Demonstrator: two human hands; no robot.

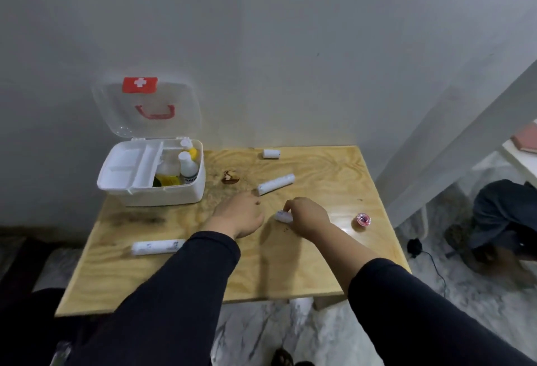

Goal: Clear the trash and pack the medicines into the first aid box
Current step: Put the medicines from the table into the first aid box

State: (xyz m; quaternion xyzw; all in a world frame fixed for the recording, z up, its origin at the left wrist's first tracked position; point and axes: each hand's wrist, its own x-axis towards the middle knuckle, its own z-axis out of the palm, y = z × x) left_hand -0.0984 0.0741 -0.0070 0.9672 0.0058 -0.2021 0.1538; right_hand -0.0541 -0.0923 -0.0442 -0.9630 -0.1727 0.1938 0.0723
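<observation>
An open white first aid box [162, 195] with a clear lid stands at the table's back left, with bottles inside beside a white tray. My right hand [308, 216] grips a small white container [283, 216] that rests on the table's middle. Just to its left, my left hand [236, 214] hovers low over the wood with curled fingers; I cannot tell whether it holds anything. A white tube [276, 184] lies just beyond my hands. Another white tube [158, 247] lies at the near left. A short white roll [271, 153] sits at the back edge. A small red round tin [363, 219] sits at the right.
A brown scrap [230, 177] lies on the wooden table [290, 272] next to the box. A grey wall stands behind. At the right, a person's leg [502, 214] and a black cable [430, 261] are on the marble floor.
</observation>
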